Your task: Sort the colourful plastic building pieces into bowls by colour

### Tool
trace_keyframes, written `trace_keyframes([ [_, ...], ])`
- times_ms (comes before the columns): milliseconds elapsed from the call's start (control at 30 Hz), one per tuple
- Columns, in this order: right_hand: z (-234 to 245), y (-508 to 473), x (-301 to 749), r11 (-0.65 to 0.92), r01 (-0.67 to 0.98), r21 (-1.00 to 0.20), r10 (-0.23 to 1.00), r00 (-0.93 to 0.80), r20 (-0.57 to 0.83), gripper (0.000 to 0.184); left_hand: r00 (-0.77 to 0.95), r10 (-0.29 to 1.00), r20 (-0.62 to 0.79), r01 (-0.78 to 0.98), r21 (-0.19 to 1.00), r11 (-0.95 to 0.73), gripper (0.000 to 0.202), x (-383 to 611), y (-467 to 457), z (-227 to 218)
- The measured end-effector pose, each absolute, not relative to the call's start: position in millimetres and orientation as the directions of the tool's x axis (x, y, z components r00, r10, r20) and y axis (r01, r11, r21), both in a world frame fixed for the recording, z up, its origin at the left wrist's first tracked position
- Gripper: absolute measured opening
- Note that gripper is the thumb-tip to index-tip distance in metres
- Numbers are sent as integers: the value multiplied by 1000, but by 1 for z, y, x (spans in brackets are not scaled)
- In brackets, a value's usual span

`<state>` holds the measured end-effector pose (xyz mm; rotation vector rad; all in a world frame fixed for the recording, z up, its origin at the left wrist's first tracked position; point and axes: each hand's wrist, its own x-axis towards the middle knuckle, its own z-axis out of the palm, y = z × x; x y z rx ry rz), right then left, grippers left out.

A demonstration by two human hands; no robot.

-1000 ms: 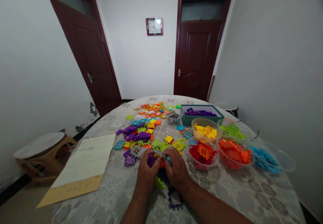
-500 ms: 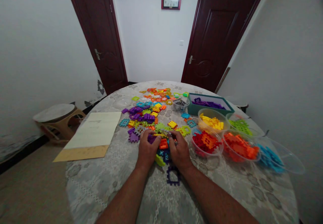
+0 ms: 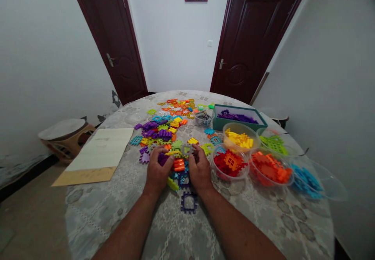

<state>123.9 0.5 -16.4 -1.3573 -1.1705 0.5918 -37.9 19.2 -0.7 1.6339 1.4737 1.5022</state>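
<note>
My left hand is closed, with a yellow building piece at its fingertips; a purple piece shows between its thumb and fingers, held or lying beneath, I cannot tell. My right hand pinches a grey square interlocking piece with a window-like opening. Between the hands lie orange pieces and dark blue pieces. A lime green piece rests beside my left wrist. Closer to me is a dark purple square frame, flat on the tablecloth.
Mixed pieces are heaped beyond my hands. To the right stand clear bowls of red, yellow and orange pieces, and a green box with purple pieces. Paper sheets lie at the left.
My hands have drawn apart slightly. The grey piece now shows more fully at my right fingertips, and the yellow piece stays by my left hand. The whole view has shifted a little.
</note>
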Motion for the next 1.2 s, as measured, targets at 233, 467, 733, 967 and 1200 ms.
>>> trace_keyframes([
  [233, -18, 3, 124, 307, 371, -876, 845, 318, 431, 43, -198, 855, 480, 372, 844, -387, 23, -34, 18, 1],
  [467, 19, -6, 128, 320, 515, -795, 825, 261, 501, 43, -227, 848, 479, 311, 860, -403, 22, -32, 17, 1],
  [733, 104, 90, 185, 215, 879, -425, 766, 119, 632, 47, -240, 853, 463, 258, 878, -404, 22, -33, 15, -1],
  [967, 122, 165, 221, 0, 929, -370, 835, 204, 511, 55, -254, 853, 455, 231, 885, -404, 20, -34, 15, -1],
  [1200, 111, 119, 202, 138, 918, -373, 868, 69, 492, 46, -248, 850, 465, 212, 882, -420, 20, -29, 13, 0],
])
